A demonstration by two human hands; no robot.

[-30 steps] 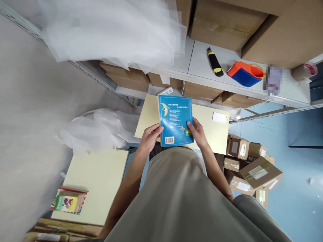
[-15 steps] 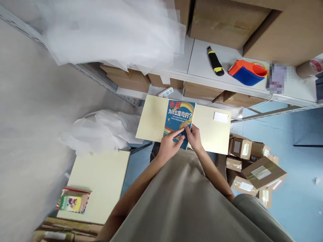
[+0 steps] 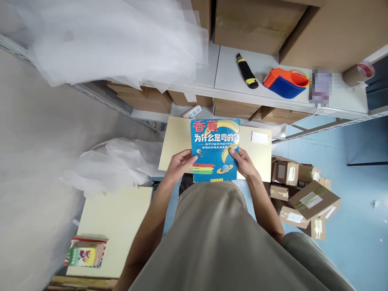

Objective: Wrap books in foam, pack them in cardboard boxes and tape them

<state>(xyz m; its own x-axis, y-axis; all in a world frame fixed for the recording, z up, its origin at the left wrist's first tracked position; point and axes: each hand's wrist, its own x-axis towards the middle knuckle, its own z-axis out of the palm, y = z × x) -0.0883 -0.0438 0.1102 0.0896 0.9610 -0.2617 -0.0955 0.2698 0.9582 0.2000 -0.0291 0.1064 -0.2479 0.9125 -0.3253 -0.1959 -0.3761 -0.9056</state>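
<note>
A blue paperback book with a banana and red and white lettering on its front cover is held face up over a pale yellow table. My left hand grips its lower left edge, thumb on the cover. My right hand grips the lower right edge the same way. A small white card lies on the table to the right of the book.
A white shelf carries a black and yellow utility knife, an orange and blue tape dispenser and cardboard boxes. Taped parcels lie on the blue floor at right. White foam wrap sits left; another book lies on a lower table.
The book was turned over from its back cover with the barcode to its front cover. Both hands now hold it flat by the two lower edges.
</note>
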